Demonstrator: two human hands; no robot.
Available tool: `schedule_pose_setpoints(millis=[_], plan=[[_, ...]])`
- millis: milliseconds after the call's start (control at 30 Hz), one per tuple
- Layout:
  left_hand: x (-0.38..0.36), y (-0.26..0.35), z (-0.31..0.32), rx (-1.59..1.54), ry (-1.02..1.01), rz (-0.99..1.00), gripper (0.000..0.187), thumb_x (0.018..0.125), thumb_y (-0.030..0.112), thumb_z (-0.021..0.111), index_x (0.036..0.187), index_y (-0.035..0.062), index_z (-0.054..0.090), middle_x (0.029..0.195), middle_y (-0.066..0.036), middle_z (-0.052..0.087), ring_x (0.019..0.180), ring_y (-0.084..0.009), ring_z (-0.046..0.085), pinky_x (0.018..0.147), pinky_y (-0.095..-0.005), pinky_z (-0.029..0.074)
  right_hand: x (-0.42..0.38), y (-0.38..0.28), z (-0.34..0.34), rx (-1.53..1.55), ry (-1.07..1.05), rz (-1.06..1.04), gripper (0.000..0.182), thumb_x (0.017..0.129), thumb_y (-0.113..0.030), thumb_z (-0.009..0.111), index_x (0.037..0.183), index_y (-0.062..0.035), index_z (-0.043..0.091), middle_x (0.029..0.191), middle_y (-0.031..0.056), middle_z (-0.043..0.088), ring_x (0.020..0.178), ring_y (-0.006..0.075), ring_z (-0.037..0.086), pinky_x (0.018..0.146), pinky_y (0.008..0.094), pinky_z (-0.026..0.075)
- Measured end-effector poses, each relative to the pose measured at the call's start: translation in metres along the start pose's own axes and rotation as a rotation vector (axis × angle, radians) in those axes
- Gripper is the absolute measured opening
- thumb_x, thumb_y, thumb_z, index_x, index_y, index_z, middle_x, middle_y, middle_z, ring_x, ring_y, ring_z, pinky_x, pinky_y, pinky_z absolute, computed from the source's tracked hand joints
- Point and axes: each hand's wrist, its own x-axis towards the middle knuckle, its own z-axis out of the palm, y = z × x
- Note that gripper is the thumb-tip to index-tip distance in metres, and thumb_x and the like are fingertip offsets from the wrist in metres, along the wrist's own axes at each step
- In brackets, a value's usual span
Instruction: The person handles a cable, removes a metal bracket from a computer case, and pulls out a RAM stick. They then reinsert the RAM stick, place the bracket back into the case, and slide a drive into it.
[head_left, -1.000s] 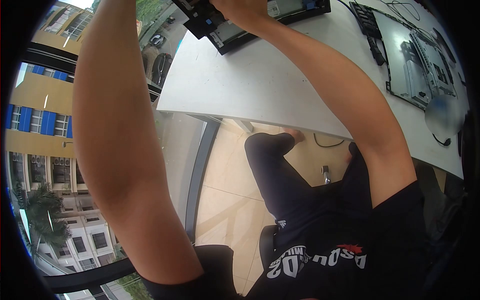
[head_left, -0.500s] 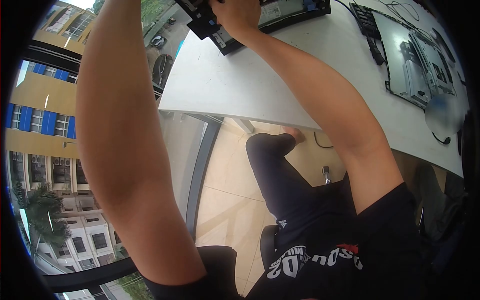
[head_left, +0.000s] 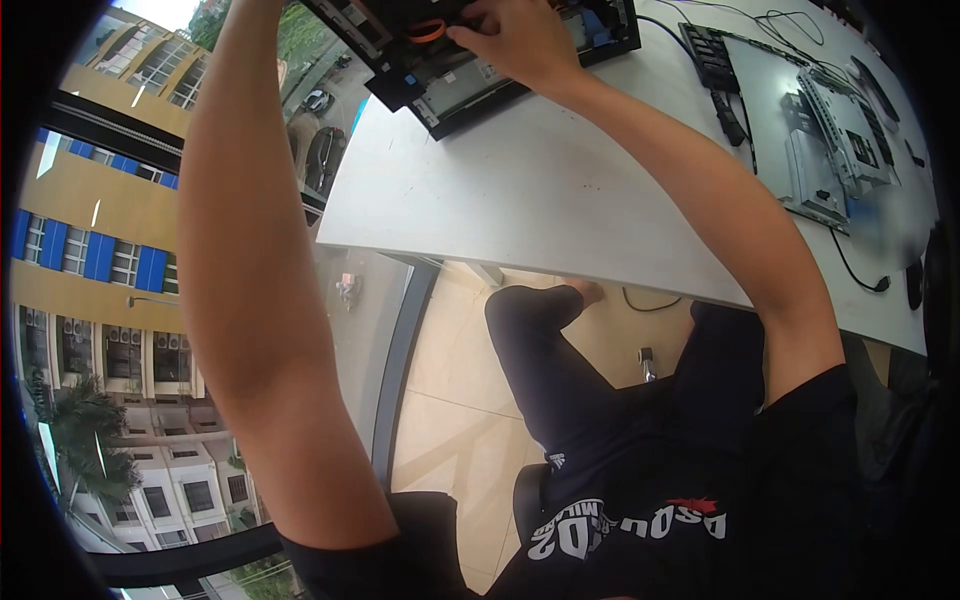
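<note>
A black, opened electronic device [head_left: 470, 75] with boards and blue tabs inside lies at the far end of the white table [head_left: 520, 190]. My right hand [head_left: 515, 40] rests on top of it, fingers bent and pressing on parts inside, beside an orange ring [head_left: 428, 30]. My left arm [head_left: 250, 250] reaches up past the top edge of the picture, so my left hand is out of sight.
A second dismantled device [head_left: 810, 130] with a grey metal plate, a black keyboard-like strip and cables lies on the table's right side. A large window on the left looks down on buildings and parked cars. My legs and chair are under the table edge.
The view has tipped slightly so more of the opened device shows. My right hand has slid lower and to the right on it, and the orange ring has come into sight.
</note>
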Motion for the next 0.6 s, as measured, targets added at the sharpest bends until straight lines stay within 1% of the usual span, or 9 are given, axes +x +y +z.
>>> schedule_pose_setpoints(millis=[33, 67, 100, 167, 200, 300, 400, 500, 600], plan=[[-0.005, 0.001, 0.001, -0.042, -0.006, 0.036, 0.068, 0.087, 0.066, 0.072, 0.120, 0.0066, 0.077, 0.106, -0.012, 0.077, 0.094, -0.0221, 0.073, 0.081, -0.0352, 0.058, -0.001, 0.004, 0.007, 0.057, -0.036, 0.048, 0.031, 0.093, -0.032, 0.073, 0.109, -0.0063, 0.078, 0.078, 0.0072, 0.077, 0.058, 0.0174, 0.069, 0.059, 0.0291, 0.056], [0.010, -0.002, 0.002, 0.002, 0.012, -0.049, 0.065, 0.088, 0.064, 0.072, 0.119, 0.0067, 0.077, 0.105, -0.012, 0.077, 0.092, -0.0213, 0.073, 0.080, -0.0348, 0.058, -0.002, 0.003, 0.012, 0.119, -0.074, 0.098, 0.031, 0.094, -0.036, 0.073, 0.112, -0.0119, 0.080, 0.075, 0.0029, 0.077, 0.051, 0.0133, 0.066, 0.055, 0.0263, 0.054], [0.017, -0.010, 0.004, -0.010, 0.004, -0.033, 0.065, 0.088, 0.063, 0.072, 0.119, 0.0068, 0.077, 0.105, -0.011, 0.077, 0.092, -0.0211, 0.073, 0.080, -0.0348, 0.058, -0.004, 0.004, 0.017, 0.167, -0.076, 0.082, 0.030, 0.094, -0.035, 0.073, 0.110, -0.0109, 0.080, 0.075, 0.0031, 0.077, 0.049, 0.0121, 0.065, 0.053, 0.0251, 0.053], [0.010, -0.006, 0.001, -0.025, -0.008, -0.011, 0.063, 0.089, 0.063, 0.072, 0.119, 0.0070, 0.078, 0.104, -0.011, 0.077, 0.092, -0.0208, 0.073, 0.080, -0.0348, 0.058, -0.010, -0.004, 0.026, 0.271, -0.087, 0.044, 0.028, 0.094, -0.033, 0.073, 0.105, -0.0089, 0.081, 0.073, 0.0034, 0.076, 0.045, 0.0098, 0.062, 0.048, 0.0229, 0.050], [0.007, -0.004, -0.001, -0.025, -0.018, 0.005, 0.064, 0.089, 0.063, 0.072, 0.119, 0.0067, 0.077, 0.104, -0.011, 0.077, 0.091, -0.0207, 0.072, 0.080, -0.0346, 0.058, -0.011, -0.008, 0.032, 0.229, -0.071, 0.053, 0.025, 0.091, -0.037, 0.071, 0.097, -0.0159, 0.083, 0.061, -0.0015, 0.070, 0.050, 0.0143, 0.066, 0.063, 0.0307, 0.057], [-0.003, 0.003, -0.002, -0.022, -0.024, 0.019, 0.066, 0.088, 0.063, 0.072, 0.119, 0.0057, 0.076, 0.104, -0.011, 0.077, 0.092, -0.0207, 0.072, 0.081, -0.0344, 0.057, -0.015, -0.018, 0.030, 0.261, -0.076, 0.027, 0.034, 0.094, -0.039, 0.074, 0.102, -0.0066, 0.081, 0.071, 0.0043, 0.076, 0.044, 0.0107, 0.062, 0.047, 0.0243, 0.051], [-0.006, 0.005, -0.001, 0.002, 0.005, -0.032, 0.069, 0.087, 0.065, 0.072, 0.121, 0.0046, 0.075, 0.106, -0.012, 0.076, 0.094, -0.0216, 0.072, 0.082, -0.0353, 0.057, -0.010, -0.008, 0.035, 0.313, -0.080, 0.064, 0.043, 0.090, -0.046, 0.077, 0.104, -0.0060, 0.081, 0.068, 0.0040, 0.074, 0.043, 0.0117, 0.063, 0.047, 0.0241, 0.050], [0.009, -0.004, 0.000, 0.014, -0.007, -0.070, 0.071, 0.087, 0.066, 0.072, 0.123, 0.0043, 0.074, 0.109, -0.013, 0.076, 0.096, -0.0227, 0.072, 0.084, -0.0367, 0.057, -0.003, -0.004, 0.035, 0.235, -0.007, 0.038, 0.051, 0.084, -0.051, 0.081, 0.108, -0.0058, 0.080, 0.066, 0.0035, 0.073, 0.044, 0.0123, 0.064, 0.047, 0.0235, 0.050], [0.005, 0.000, -0.002, 0.008, -0.020, -0.041, 0.071, 0.087, 0.066, 0.071, 0.123, 0.0046, 0.074, 0.109, -0.013, 0.076, 0.098, -0.0233, 0.072, 0.086, -0.0376, 0.057, 0.009, -0.016, 0.011, 0.109, -0.175, -0.018, 0.040, 0.091, -0.028, 0.075, 0.114, 0.0050, 0.073, 0.085, 0.0147, 0.078, 0.073, 0.0258, 0.076, 0.069, 0.0344, 0.060]])
